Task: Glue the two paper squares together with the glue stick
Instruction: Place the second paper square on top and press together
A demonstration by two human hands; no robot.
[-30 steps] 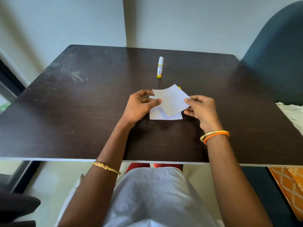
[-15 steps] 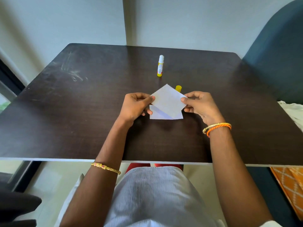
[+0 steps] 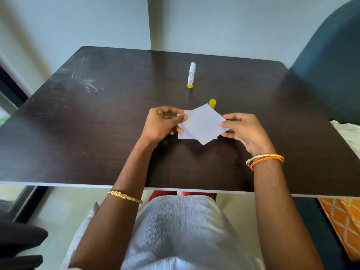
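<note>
I hold a white paper square turned like a diamond just above the dark table. My left hand pinches its left corner and my right hand pinches its right corner. A second white paper square lies flat on the table beneath it, mostly covered. The glue stick stands upright and uncapped farther back, white tip up. Its yellow cap lies just behind the held square.
A dark blue chair back rises at the right edge of the table. White cloth and an orange patterned fabric lie to the right. The wall stands close behind the table.
The held square has been turned from a slanted rectangle to a diamond and now sits lower over the flat square. Both hands kept their pinch on it, and the yellow cap came into view.
</note>
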